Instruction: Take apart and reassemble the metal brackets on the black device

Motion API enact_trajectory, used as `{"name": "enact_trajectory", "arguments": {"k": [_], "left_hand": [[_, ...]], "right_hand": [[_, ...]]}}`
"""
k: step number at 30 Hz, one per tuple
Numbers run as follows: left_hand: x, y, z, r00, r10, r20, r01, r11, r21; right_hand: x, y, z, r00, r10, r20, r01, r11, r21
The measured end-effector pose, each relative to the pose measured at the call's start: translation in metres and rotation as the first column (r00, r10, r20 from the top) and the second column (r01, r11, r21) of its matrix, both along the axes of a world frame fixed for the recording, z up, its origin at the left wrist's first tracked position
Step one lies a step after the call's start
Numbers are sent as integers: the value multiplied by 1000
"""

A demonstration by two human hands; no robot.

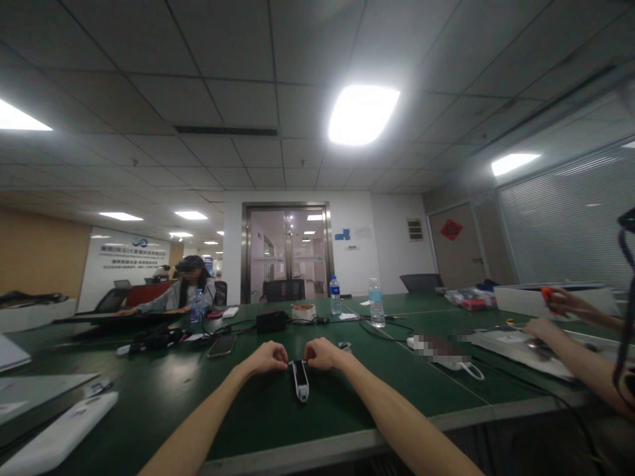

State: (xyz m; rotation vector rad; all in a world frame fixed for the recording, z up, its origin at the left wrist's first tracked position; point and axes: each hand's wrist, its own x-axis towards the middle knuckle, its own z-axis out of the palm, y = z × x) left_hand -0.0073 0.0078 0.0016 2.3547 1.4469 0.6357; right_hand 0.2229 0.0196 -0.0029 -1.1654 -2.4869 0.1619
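Note:
Both my arms reach out over a dark green table (258, 413). My left hand (265, 358) and my right hand (322, 353) are curled closed on either side of the far end of a small black-and-white oblong device (299, 379) that lies on the table. Their fingertips pinch that end of the device, and its near end points toward me. What exactly the fingers grip there is too small to see.
A phone (221, 344), black cables, a black box (270, 320), a small carton (303, 311) and two water bottles (376, 301) lie farther back. A seated person (186, 291) is at far left. Another person's hands (555, 314) work at right over white trays (526, 345).

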Motion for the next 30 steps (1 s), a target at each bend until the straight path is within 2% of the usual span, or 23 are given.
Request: {"name": "enact_trajectory", "arguments": {"k": [4,12,18,30], "left_hand": [[0,2,-2,1000,6,29,-5,1000,-22],[2,-1,-1,1000,1,9,-1,999,41],[4,-4,-1,1000,-11,3,11,999,38],[10,-10,0,990,-3,-139,14,997,82]], "right_hand": [[1,0,-1,1000,-3,12,3,1000,0],[-2,0,-1,997,-15,71,11,999,51],[-2,-2,0,999,-12,44,10,999,49],[-1,-9,5,998,-13,54,10,999,46]]}}
